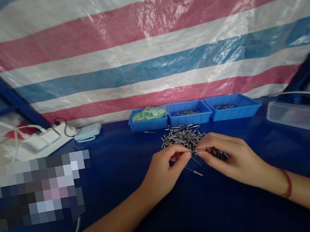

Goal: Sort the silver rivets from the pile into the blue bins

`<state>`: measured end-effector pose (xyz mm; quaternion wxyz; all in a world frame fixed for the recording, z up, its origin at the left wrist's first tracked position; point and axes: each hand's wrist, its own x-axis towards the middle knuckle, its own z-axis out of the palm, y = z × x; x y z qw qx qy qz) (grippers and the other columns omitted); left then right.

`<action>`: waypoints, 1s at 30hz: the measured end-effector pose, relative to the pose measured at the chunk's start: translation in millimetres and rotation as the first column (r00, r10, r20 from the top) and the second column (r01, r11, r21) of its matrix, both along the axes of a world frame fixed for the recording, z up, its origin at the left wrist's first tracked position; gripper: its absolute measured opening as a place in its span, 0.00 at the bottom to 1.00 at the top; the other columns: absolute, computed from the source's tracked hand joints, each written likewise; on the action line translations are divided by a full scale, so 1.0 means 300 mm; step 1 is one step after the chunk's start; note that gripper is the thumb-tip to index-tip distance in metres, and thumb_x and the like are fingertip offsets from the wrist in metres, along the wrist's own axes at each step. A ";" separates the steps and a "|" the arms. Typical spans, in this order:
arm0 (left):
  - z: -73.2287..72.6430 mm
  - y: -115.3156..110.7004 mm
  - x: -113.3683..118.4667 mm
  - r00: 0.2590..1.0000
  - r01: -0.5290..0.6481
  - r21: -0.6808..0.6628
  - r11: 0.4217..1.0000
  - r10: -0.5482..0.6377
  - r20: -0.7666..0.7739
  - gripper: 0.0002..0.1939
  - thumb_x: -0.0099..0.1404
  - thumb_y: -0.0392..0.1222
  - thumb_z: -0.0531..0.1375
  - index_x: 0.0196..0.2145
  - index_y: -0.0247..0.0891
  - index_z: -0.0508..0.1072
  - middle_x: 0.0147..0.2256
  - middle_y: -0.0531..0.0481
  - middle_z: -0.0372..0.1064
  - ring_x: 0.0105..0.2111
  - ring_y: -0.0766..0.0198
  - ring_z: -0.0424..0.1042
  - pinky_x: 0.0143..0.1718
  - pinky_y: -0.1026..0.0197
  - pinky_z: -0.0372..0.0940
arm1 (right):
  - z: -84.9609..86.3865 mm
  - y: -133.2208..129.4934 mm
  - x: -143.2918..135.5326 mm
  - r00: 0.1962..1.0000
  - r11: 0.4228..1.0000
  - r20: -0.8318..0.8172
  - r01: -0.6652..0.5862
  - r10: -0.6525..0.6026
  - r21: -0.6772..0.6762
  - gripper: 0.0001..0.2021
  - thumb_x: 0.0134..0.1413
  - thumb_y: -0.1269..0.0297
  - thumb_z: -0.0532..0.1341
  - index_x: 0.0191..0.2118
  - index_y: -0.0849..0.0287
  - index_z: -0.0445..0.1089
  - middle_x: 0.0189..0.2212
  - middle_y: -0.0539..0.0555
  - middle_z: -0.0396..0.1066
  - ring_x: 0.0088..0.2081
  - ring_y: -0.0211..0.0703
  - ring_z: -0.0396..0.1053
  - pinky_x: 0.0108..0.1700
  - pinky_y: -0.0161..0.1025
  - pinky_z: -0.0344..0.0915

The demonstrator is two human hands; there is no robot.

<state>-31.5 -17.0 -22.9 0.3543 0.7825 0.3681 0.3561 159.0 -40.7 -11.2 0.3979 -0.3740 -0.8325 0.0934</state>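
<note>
Both hands meet over the near side of a pile of thin metal pins point(182, 135) on the dark blue table. A thin metal pin point(196, 150) runs level between the fingertips. My left hand point(167, 168) pinches its left end between thumb and finger. Its right end is pinched by my right hand point(231, 156), which partly covers the pile's right side. One loose pin point(195, 171) lies just below the hands, and another point(149, 132) lies to the left of the pile.
Behind the pile stand three blue bins: the left point(149, 124) holds green-and-clear bags, the middle point(191, 119) and right point(236, 111) hold pins. A clear plastic lid point(304, 118) lies right. A power strip point(42, 143) and light blue device point(88, 132) are left; a blurred area covers the near left.
</note>
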 end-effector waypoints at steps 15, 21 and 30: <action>-0.004 -0.018 -0.018 0.886 0.091 0.344 0.935 0.082 -0.457 0.06 0.61 0.38 0.56 0.37 0.42 0.70 0.42 0.49 0.67 0.45 0.54 0.61 0.43 0.51 0.56 | -0.018 0.276 0.376 0.612 0.637 0.190 0.697 -0.768 0.330 0.16 0.55 0.58 0.56 0.43 0.64 0.68 0.32 0.63 0.72 0.36 0.57 0.69 0.40 0.51 0.63; -0.003 -0.021 -0.015 0.851 0.170 0.336 0.926 0.034 -0.525 0.08 0.67 0.40 0.52 0.33 0.40 0.70 0.40 0.49 0.67 0.44 0.56 0.61 0.41 0.54 0.56 | -0.008 0.182 0.197 0.846 0.870 0.225 0.434 -0.483 0.236 0.08 0.56 0.63 0.56 0.39 0.59 0.69 0.33 0.58 0.72 0.38 0.51 0.69 0.44 0.49 0.63; -0.002 -0.011 -0.009 0.924 0.040 0.332 0.943 0.092 -0.372 0.08 0.69 0.38 0.48 0.36 0.38 0.66 0.35 0.51 0.69 0.38 0.62 0.66 0.39 0.58 0.57 | 0.008 0.020 0.013 0.939 0.996 0.337 -0.053 0.074 -0.071 0.10 0.59 0.61 0.55 0.39 0.59 0.70 0.31 0.55 0.71 0.34 0.43 0.69 0.38 0.42 0.65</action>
